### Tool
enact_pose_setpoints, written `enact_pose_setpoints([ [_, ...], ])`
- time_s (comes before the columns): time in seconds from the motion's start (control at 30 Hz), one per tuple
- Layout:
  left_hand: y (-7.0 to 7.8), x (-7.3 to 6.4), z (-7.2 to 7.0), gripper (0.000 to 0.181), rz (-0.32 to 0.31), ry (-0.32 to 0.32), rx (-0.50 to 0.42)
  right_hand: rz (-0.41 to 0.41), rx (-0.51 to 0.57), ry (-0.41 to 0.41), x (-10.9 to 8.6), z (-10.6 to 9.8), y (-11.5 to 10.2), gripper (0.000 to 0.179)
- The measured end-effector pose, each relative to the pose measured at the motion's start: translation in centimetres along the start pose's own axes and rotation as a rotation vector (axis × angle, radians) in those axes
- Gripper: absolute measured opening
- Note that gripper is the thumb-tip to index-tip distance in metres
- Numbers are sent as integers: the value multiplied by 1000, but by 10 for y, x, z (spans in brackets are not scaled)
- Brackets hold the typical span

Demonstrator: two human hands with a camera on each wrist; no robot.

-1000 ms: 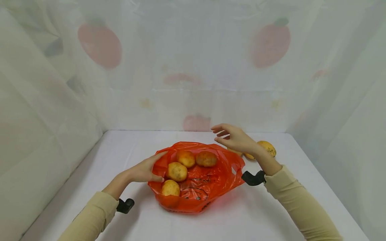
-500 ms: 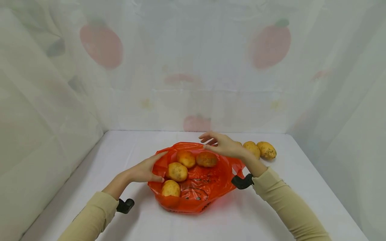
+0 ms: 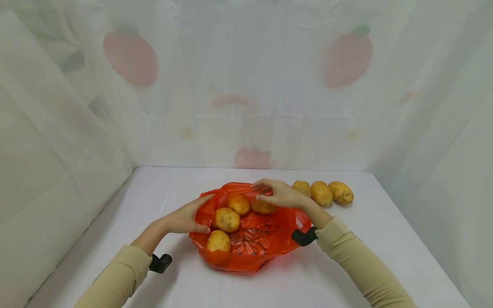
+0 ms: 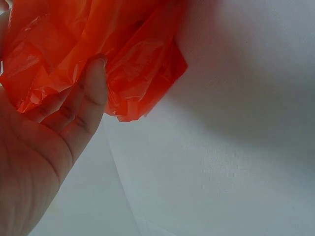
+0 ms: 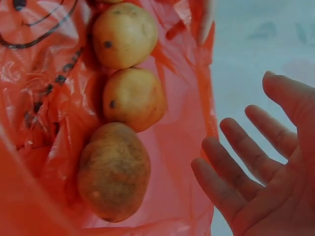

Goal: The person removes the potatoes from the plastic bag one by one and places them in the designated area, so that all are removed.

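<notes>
In the head view, a red plastic bag (image 3: 265, 248) lies wide open on the white table, its mouth facing up. Several potatoes (image 3: 226, 220) sit along its left and far sides; a browner potato (image 5: 115, 172) is the rightmost of them. My left hand (image 3: 182, 217) holds the bag's left rim, thumb and index finger spread over the edge. In the left wrist view, its other fingers (image 4: 93, 93) press against the outside of the red film. My right hand (image 3: 283, 194) hovers at the far rim, overlapping the brown potato in the head view, with loose, spread fingers and nothing in them.
Three more potatoes (image 3: 321, 193) lie in a row on the table behind the bag to the right. White curtains (image 3: 300, 141) with faded fruit prints enclose the table (image 3: 173, 286) at the back and sides.
My right hand has moved left and lower, from over the potatoes at the right to the bag's far rim, uncovering those three. My left hand has stayed in place.
</notes>
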State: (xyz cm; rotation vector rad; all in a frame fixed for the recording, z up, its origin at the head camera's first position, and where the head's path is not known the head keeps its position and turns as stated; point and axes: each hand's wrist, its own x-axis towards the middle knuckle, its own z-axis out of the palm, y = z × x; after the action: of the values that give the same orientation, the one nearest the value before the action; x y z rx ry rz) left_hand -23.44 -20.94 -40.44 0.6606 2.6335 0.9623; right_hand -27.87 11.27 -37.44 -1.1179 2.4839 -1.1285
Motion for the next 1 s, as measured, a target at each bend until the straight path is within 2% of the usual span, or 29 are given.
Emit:
enact_pose_setpoints([
  [0.2, 0, 0, 0, 90, -12, 1, -1, 40, 12, 26, 0, 3, 9, 41],
  [0.37, 0, 0, -1, 89, 11, -8, -8, 60, 10, 36, 0, 5, 16, 41],
  [0.63, -2, 2, 0, 89, 4, -13, 3, 80, 6, 6, -2, 7, 22, 42],
  [1.0, -1, 2, 1, 90, -5, -13, 15, 110, -55, -2, -2, 10, 29, 42],
])
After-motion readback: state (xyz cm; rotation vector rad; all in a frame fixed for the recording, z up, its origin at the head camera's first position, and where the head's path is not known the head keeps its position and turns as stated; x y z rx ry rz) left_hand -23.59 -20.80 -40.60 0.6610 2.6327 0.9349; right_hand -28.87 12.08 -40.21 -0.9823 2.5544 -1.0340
